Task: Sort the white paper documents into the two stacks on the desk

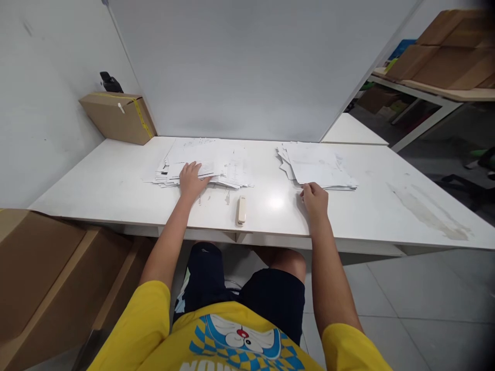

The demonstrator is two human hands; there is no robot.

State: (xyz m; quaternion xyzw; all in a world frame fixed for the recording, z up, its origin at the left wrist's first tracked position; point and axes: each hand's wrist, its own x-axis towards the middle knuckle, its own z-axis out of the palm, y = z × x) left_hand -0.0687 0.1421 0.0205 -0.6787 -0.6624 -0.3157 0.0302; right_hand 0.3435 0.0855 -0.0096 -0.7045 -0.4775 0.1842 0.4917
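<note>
Loose white papers (228,154) lie in an uneven pile at the left of the white table. My left hand (191,181) rests flat on their near edge, fingers stretched and thumb apart. A second stack of papers (317,162) lies to the right, some sheets sticking out at its left side. By its near left corner is my right hand (315,200), fingers curled together. Whether a sheet is pinched in them is hidden. Between both hands, closer to the table's front edge, a small cream stapler (242,210) lies untouched.
A cardboard box (116,117) with yellow tape stands at the table's (96,190) back left, against the wall. A pale panel (240,67) rises along the back edge. Large cardboard (46,278) is at the lower left. More boxes (448,62) sit on another table at right.
</note>
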